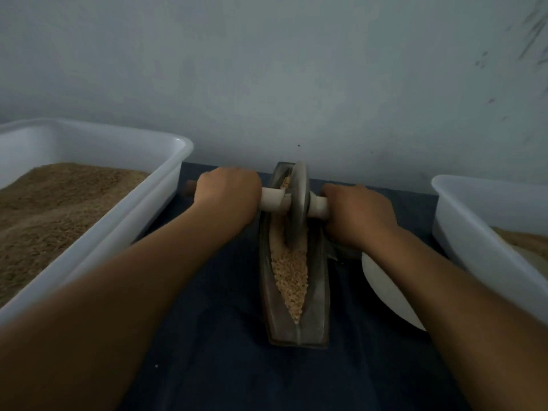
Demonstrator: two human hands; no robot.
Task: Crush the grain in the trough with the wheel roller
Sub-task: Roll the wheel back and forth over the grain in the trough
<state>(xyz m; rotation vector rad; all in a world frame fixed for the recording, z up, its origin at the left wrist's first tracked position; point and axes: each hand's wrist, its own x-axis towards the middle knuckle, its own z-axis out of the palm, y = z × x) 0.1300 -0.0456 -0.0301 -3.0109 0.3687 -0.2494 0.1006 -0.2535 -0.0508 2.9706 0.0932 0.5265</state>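
Long narrow dark metal trough (296, 292) sits centre on the dark blue cloth-covered table (222, 366), long axis running 12 to 6 o'clock, far end close to the grey wall (267, 69). Pale tan grain (290, 274) fills its V-groove, mostly the near half, with a little visible at the far tip. Grey metal disc wheel roller (297, 203) stands upright on edge in the groove, toward the 12 o'clock end, rim down in the grain. White cylindrical axle handle (274, 200) runs through its hub, 9 to 3 o'clock. Left hand (228, 194) wraps the left half, fingers curled over the top; a brown stub pokes out past it at 9. Right hand (357, 213) grips the right half likewise, knuckles up. Large white plastic tub of brown husky meal (68, 203) at 9 o'clock; second white plastic tub (474, 232) at 3, contents barely visible. White round dish (382, 286), probably a bowl, lies between trough and right tub, partly under the right forearm.
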